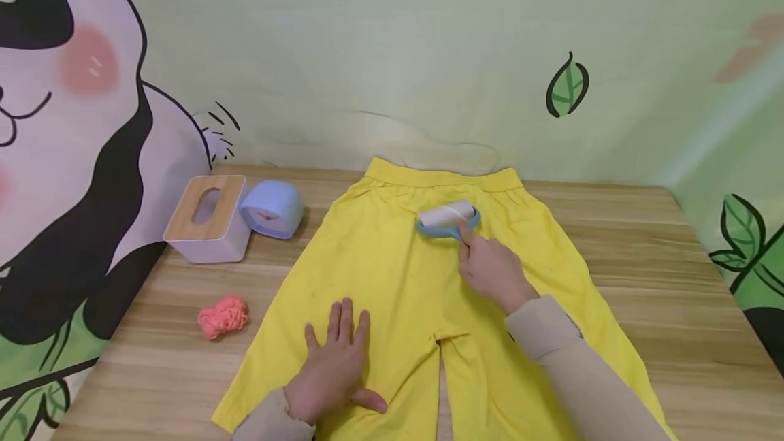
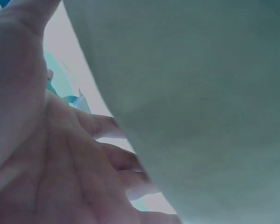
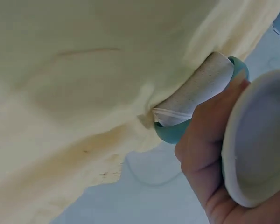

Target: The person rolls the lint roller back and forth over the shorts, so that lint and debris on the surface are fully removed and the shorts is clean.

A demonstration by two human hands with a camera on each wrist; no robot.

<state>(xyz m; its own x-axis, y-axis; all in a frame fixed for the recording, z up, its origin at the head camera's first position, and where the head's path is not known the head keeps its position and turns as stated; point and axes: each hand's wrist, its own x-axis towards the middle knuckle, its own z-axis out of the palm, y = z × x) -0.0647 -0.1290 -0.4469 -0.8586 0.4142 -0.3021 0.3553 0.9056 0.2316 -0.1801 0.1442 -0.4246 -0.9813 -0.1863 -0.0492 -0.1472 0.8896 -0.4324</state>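
Observation:
Yellow trousers (image 1: 380, 257) lie spread out with the waistband toward the wall. My right hand (image 1: 493, 271) grips a lint roller (image 1: 449, 215) with a blue frame and a whitish roll. In the right wrist view the lint roller (image 3: 196, 91) meets the fabric (image 3: 84, 93), and the handle's pale round end faces the camera. My left hand (image 1: 333, 369) rests palm down on the trouser leg at the left, fingers extended and thumb out to the side. Fabric fills much of the left wrist view, beside the palm (image 2: 60, 163) and fingers.
Left of the trousers stand a white tissue box (image 1: 208, 250) with a wooden lid and a small light-blue clock (image 1: 272, 209). A bundle of coral yarn (image 1: 223, 317) lies nearer on the wooden table (image 1: 153, 359). A printed wall cloth (image 1: 392, 73) rises behind.

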